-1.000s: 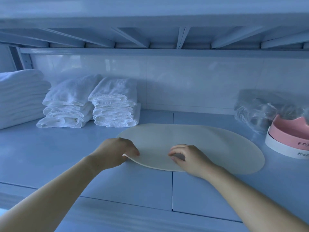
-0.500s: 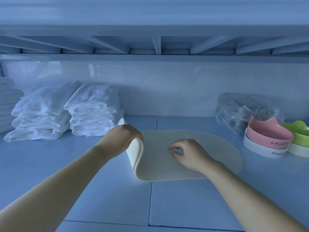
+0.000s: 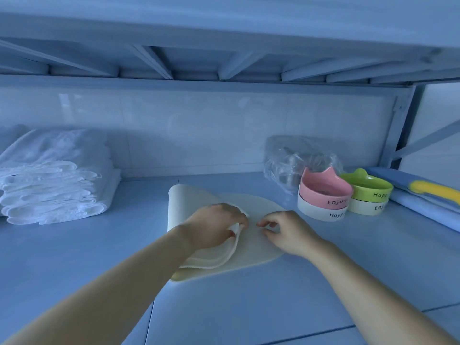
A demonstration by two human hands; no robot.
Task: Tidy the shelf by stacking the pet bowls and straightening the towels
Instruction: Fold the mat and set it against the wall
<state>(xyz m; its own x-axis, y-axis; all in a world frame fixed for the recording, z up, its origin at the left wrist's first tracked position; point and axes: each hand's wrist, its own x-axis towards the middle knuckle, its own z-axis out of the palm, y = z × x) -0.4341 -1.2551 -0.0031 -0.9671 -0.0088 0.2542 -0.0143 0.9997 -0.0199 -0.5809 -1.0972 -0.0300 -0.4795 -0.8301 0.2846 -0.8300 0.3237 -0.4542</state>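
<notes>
A cream oval mat [image 3: 251,255] lies on the shelf, its left half folded over to the right. My left hand [image 3: 215,226] grips the folded edge of the mat. My right hand [image 3: 286,231] rests on the flat part just to the right, fingers curled with the tips on the mat. A stack of folded white towels [image 3: 57,180] sits at the left. At the right, a pink bowl [image 3: 324,190] is stacked on a white bowl [image 3: 321,211], and a green bowl [image 3: 367,189] on another white bowl [image 3: 368,207].
A crumpled clear plastic bag [image 3: 293,158] lies behind the bowls. A blue folded cloth with a yellow handle [image 3: 433,189] on it sits at the far right. The upper shelf's underside [image 3: 224,63] hangs low overhead. A metal upright [image 3: 400,130] stands at the right.
My left hand has carried the mat's left edge further right, so the fold now reaches my right hand. The view has shifted right, showing the green bowl stack and blue cloth.
</notes>
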